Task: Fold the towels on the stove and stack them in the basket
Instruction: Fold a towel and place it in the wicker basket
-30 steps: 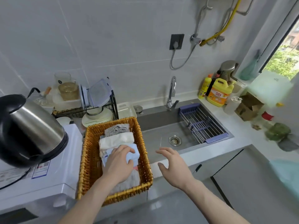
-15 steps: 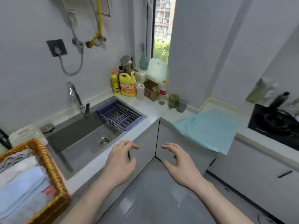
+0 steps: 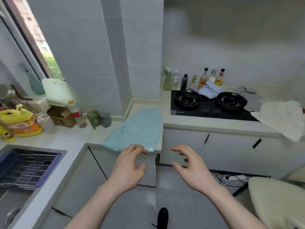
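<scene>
A light blue towel lies spread on the corner counter, its near edge hanging over the front. A crumpled pale blue towel sits at the back of the black stove, between the two burners. A white towel drapes over the counter edge right of the stove, and a grey cloth lies behind it. My left hand hovers just below the blue towel's edge, fingers loosely curled, holding nothing. My right hand hangs beside it, also holding nothing. The basket is out of view.
Several bottles stand behind the stove. A yellow detergent jug, a cardboard box and two cups line the left counter. The sink with a purple rack is at lower left. A pale cushioned seat is at lower right.
My view has swung right from the basket and sink to the stove corner. Both hands left the basket and now hover in front of the blue towel's edge.
</scene>
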Action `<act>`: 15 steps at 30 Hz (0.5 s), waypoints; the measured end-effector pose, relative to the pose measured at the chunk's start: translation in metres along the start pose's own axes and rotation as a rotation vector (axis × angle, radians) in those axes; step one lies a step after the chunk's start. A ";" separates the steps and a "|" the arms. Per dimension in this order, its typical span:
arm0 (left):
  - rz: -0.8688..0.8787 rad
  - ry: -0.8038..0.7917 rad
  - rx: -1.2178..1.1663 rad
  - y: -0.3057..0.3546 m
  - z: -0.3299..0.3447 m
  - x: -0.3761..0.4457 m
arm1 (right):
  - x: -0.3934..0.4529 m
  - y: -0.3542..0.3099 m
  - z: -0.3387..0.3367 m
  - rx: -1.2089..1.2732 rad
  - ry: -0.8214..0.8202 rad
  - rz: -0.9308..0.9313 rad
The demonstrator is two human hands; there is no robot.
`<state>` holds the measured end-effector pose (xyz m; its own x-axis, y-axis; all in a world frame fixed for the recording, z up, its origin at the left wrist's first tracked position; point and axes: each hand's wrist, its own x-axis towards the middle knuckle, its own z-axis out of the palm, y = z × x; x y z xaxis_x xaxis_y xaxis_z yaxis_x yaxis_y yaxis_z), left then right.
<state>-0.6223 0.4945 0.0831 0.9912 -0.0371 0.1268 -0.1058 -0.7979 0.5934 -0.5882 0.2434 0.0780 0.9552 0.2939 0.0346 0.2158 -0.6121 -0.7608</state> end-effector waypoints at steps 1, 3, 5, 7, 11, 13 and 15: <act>0.018 -0.012 -0.011 0.006 0.008 0.017 | 0.006 0.009 -0.009 0.000 0.022 0.021; 0.050 -0.034 -0.035 0.016 0.023 0.052 | 0.021 0.028 -0.027 0.000 0.060 0.060; 0.079 -0.054 -0.056 0.024 0.036 0.086 | 0.037 0.044 -0.044 0.001 0.090 0.092; 0.101 -0.080 -0.069 0.031 0.048 0.120 | 0.056 0.058 -0.060 0.003 0.105 0.125; 0.149 -0.138 -0.085 0.040 0.070 0.184 | 0.101 0.082 -0.092 0.009 0.141 0.177; 0.158 -0.177 -0.090 0.043 0.081 0.214 | 0.123 0.095 -0.107 0.005 0.158 0.198; 0.169 -0.207 -0.096 0.046 0.094 0.244 | 0.141 0.110 -0.120 -0.001 0.176 0.214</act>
<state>-0.3781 0.3923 0.0671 0.9528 -0.2950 0.0712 -0.2684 -0.7097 0.6514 -0.4054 0.1288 0.0770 0.9996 0.0254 -0.0146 0.0053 -0.6476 -0.7620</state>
